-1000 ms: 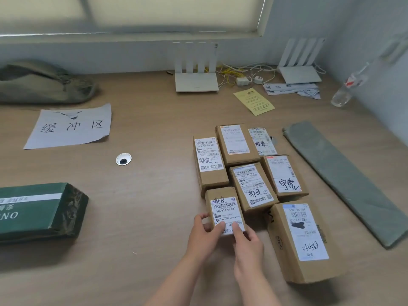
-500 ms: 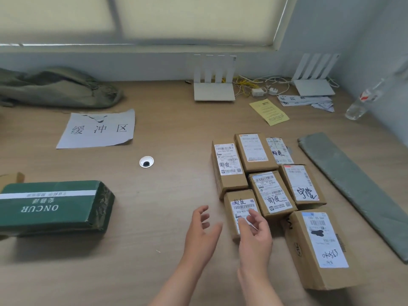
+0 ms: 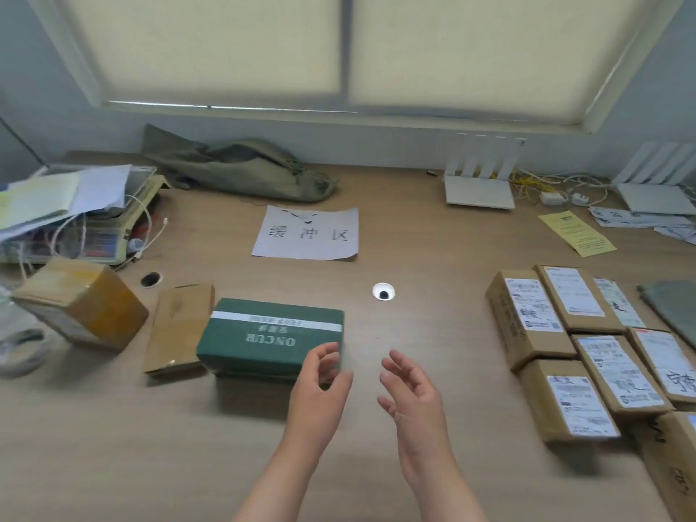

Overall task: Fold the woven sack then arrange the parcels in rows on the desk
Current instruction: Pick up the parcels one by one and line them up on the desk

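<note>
Hands hover empty: your left hand (image 3: 320, 389) and right hand (image 3: 412, 399), fingers loosely spread, above the wooden desk (image 3: 433, 333). Just beyond your left lies a green paper-wrapped box (image 3: 263, 333). Labelled brown cardboard parcels (image 3: 557, 333) sit in rows at right, the folded grey-green woven sack (image 3: 674, 310) beyond them, cut by the frame edge.

Brown labelled parcels (image 3: 599, 374) lie flat in touching rows near the desk's (image 3: 433, 239) right edge, with the folded grey-green woven sack (image 3: 672, 310) just beyond them. A green parcel (image 3: 271, 337) lies flat left of centre, against a flat brown parcel (image 3: 177, 325).
</note>
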Tool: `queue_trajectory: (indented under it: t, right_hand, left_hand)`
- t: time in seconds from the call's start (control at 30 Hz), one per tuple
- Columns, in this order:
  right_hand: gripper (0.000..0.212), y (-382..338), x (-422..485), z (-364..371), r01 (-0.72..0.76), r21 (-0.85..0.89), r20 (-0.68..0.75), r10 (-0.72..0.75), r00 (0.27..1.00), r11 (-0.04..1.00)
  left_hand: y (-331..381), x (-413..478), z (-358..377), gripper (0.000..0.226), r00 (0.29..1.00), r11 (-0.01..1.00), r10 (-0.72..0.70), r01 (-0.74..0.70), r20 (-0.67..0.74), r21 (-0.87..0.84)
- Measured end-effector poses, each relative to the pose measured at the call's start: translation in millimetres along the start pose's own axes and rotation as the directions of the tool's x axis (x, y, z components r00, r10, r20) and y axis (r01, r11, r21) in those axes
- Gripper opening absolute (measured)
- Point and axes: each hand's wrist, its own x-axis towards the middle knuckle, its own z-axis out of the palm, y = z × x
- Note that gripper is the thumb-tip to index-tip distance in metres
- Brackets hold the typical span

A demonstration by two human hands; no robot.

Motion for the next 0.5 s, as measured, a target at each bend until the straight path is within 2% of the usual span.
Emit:
queue_trajectory:
  t: [0.17, 0.27, 0.37, 0.43, 0.5]
  right_hand:
    - [0.041, 20.3, -4.8, 81.1, 0.009, -0.03, -0.068, -0.011, 0.998, 1.0]
    - [0.053, 27.6, 2.3, 103.5, -0.004, -0.089, -0.111, -0.006, 0.994, 0.996]
    - [0.062, 29.1, 10.4, 114.3, -0.045, -0.141, -0.117, 0.028, 0.993, 0.989]
    - [0.065, 29.2, 16.2, 118.7, -0.073, -0.157, -0.115, 0.055, 0.992, 0.985]
    - [0.066, 31.8, 21.1, 121.5, -0.096, -0.159, -0.119, 0.078, 0.99, 0.983]
  left_hand:
    - [-2.4, 29.0, -109.9, 0.036, 0.999, 1.0, -0.001, 0.002, -0.048, 0.029]
    - [-3.6, 51.0, -160.2, 0.035, 0.998, 0.994, 0.001, 0.007, -0.069, 0.113]
    - [-9.7, 71.2, -187.9, 0.053, 0.992, 0.97, 0.0, 0.03, -0.125, 0.241]
    - [-11.0, 80.1, -194.9, 0.061, 0.992, 0.943, -0.051, 0.085, -0.114, 0.322]
    - [-14.8, 86.1, -197.8, 0.06, 0.988, 0.952, -0.141, 0.151, -0.056, 0.265]
